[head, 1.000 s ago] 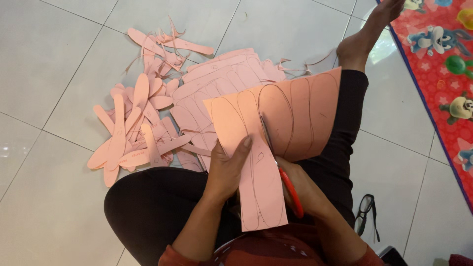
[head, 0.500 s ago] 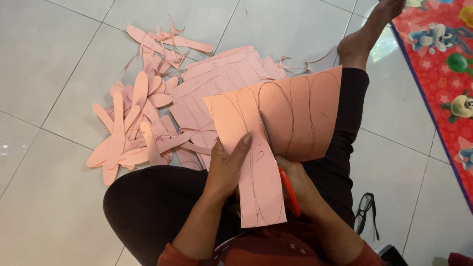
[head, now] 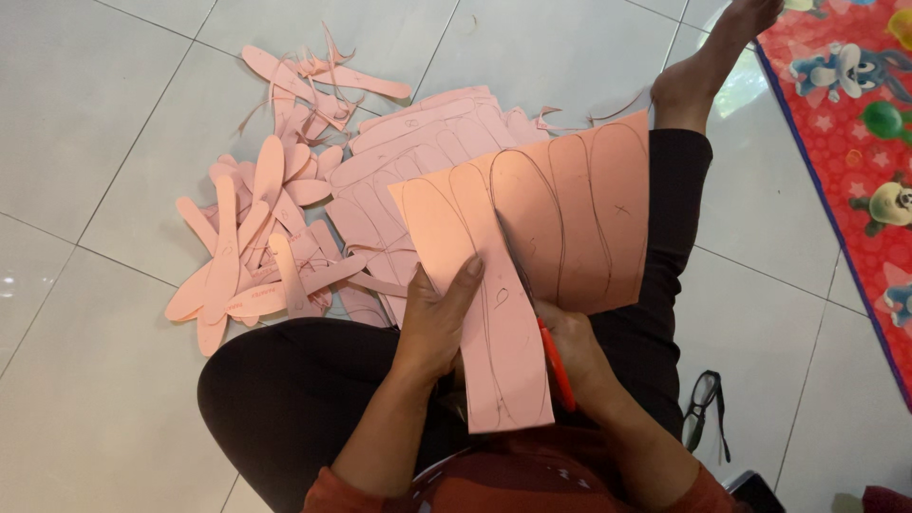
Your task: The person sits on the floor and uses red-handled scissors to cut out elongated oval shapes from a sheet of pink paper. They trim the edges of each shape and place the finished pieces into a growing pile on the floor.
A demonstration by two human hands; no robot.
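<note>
I sit on a tiled floor with a pink sheet (head: 570, 204) marked with pencilled sole outlines across my lap. My left hand (head: 439, 321) grips the sheet's near left part, thumb on top. My right hand (head: 578, 353) holds red-handled scissors (head: 556, 363), whose blades run up into a cut in the sheet. A long, partly cut strip (head: 503, 366) hangs toward me between both hands.
A pile of cut pink sole shapes (head: 249, 249) lies on the floor to my left, with more marked pink sheets (head: 399, 152) beyond. Black glasses (head: 701, 404) lie at my right. A red patterned mat (head: 845, 114) borders the far right.
The scissors have worked slightly further up the drawn line. Both hands and the sheet stay almost where they were.
</note>
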